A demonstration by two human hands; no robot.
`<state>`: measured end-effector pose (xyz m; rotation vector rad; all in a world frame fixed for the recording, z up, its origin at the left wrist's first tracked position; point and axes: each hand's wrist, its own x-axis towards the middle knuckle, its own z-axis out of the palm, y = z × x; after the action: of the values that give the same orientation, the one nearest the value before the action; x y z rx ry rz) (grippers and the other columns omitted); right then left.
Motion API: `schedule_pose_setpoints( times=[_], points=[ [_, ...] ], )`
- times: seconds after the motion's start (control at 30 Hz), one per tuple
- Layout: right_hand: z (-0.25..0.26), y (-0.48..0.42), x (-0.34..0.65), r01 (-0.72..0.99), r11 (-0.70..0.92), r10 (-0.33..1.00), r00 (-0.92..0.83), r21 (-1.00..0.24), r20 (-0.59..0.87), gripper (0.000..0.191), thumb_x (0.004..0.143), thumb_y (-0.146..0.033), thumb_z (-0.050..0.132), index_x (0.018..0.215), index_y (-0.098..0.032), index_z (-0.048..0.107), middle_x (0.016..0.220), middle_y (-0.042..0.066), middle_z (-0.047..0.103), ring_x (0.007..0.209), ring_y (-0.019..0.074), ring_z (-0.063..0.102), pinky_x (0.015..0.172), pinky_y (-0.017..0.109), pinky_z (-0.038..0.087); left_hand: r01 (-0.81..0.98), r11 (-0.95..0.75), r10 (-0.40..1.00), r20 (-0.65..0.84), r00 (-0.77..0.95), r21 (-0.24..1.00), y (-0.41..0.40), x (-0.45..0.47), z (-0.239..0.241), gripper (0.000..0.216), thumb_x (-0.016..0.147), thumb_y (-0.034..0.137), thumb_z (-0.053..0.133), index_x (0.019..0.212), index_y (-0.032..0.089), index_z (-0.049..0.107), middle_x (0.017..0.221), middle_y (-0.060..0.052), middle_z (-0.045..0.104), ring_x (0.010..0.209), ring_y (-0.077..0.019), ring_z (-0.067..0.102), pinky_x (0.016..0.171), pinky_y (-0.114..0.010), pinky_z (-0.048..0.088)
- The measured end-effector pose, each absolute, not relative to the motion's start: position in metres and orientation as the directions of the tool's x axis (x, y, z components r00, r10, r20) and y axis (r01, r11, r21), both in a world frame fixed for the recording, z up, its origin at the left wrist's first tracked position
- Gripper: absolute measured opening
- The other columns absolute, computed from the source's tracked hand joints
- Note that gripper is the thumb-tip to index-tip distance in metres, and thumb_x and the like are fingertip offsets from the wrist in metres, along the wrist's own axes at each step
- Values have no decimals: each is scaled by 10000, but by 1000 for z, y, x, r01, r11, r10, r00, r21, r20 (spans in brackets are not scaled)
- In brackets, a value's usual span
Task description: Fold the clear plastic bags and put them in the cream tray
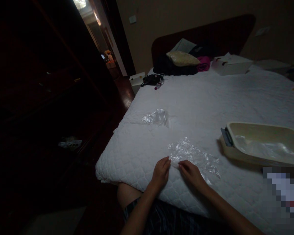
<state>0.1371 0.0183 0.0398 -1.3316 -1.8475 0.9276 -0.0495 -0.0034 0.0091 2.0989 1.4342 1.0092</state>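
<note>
The left hand [161, 172] and right hand [191, 173], fingers narrowed, grip uncertain, met the near edge of the flimsy, light, likely slippery clear plastic bag [196, 156], best pinched there.

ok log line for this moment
left hand: at clear plastic edge | right hand: same edge | grip: unclear | plastic: spread on bed | nearby: second plastic, beige tub

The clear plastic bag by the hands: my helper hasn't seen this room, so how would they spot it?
Find the white quilted mattress; near its front edge, left of the beige tub, lies the spread-out clear bag. The left hand and right hand touch its near edge, unlike the crumpled bag farther back.
</note>
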Motion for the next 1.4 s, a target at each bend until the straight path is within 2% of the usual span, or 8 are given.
schedule_pose_setpoints(
  times=[0.13, 0.23, 0.4, 0.57, 0.8, 1.1, 1.23, 1.4],
  points=[
    [38, 34, 142, 393, 36, 988, -154, -919, -27, 290, 788, -406, 456, 926, -174, 560, 821, 49, 644, 725, 183, 613, 664, 296, 475, 683, -443, 895, 335, 296, 580, -7, -43, 8, 333, 881, 188, 348, 1172, 206, 508, 1251, -126, 486, 1173, -243, 421, 968, -457, 332],
    [33, 40, 147, 396, 35, 990, -140, -917, -23, 335, 785, -398, 449, 1027, -171, 496, 775, 28, 629, 665, 163, 606, 622, 276, 468, 673, -516, 857, 305, 416, 530, -6, -35, 14, 368, 877, 169, 331, 1220, 179, 465, 1280, -141, 460, 1219, -250, 376, 997, -469, 285],
    [25, 44, 152, 650, 167, 982, -174, -741, 69, 319, 825, -324, 380, 1087, -163, 466, 797, 41, 619, 708, 170, 588, 658, 283, 442, 708, -508, 859, 231, 457, 490, -2, -23, 23, 396, 877, 233, 360, 1253, 133, 427, 1300, -160, 436, 1257, -264, 327, 1044, -489, 191],
    [21, 50, 153, 824, 318, 948, -266, -469, 175, 216, 833, -233, 371, 875, -162, 570, 825, 81, 598, 754, 185, 559, 696, 291, 426, 788, -527, 849, 236, 473, 318, 0, -20, 12, 399, 888, 295, 357, 1245, 130, 428, 1304, -129, 442, 1264, -239, 322, 1056, -465, 196],
    [30, 49, 184, 710, 567, 824, -491, -418, 283, 252, 836, -187, 397, 1017, -166, 572, 922, 92, 600, 860, 188, 556, 772, 315, 445, 802, -589, 784, 318, 534, 105, 0, -23, 13, 408, 885, 289, 359, 1249, 114, 410, 1392, -86, 327, 1309, -215, 224, 1059, -417, 227],
    [30, 15, 216, 639, 747, 664, -699, -184, 266, 338, 803, -88, 421, 1083, -212, 564, 1024, 85, 611, 902, 201, 554, 782, 353, 424, 793, -592, 787, 319, 529, 145, -3, -11, 5, 459, 869, 332, 386, 1261, 92, 393, 1343, -118, 397, 1272, -219, 305, 1062, -409, 229],
    [29, 13, 208, 623, 759, 651, -724, -191, 226, 299, 795, -93, 444, 1024, -226, 582, 999, 70, 619, 897, 196, 556, 792, 363, 415, 790, -597, 785, 307, 539, 141, -1, -8, 1, 458, 877, 329, 374, 1270, 95, 383, 1309, -113, 442, 1267, -215, 316, 1069, -418, 210],
    [31, 20, 203, 600, 701, 701, -678, -385, 219, 311, 757, -100, 437, 1016, -185, 587, 977, 77, 633, 893, 195, 561, 815, 364, 408, 783, -612, 773, 294, 562, 114, -2, -10, 4, 417, 877, 310, 383, 1256, 134, 402, 1310, -101, 443, 1270, -204, 314, 1070, -427, 197]
  ],
)
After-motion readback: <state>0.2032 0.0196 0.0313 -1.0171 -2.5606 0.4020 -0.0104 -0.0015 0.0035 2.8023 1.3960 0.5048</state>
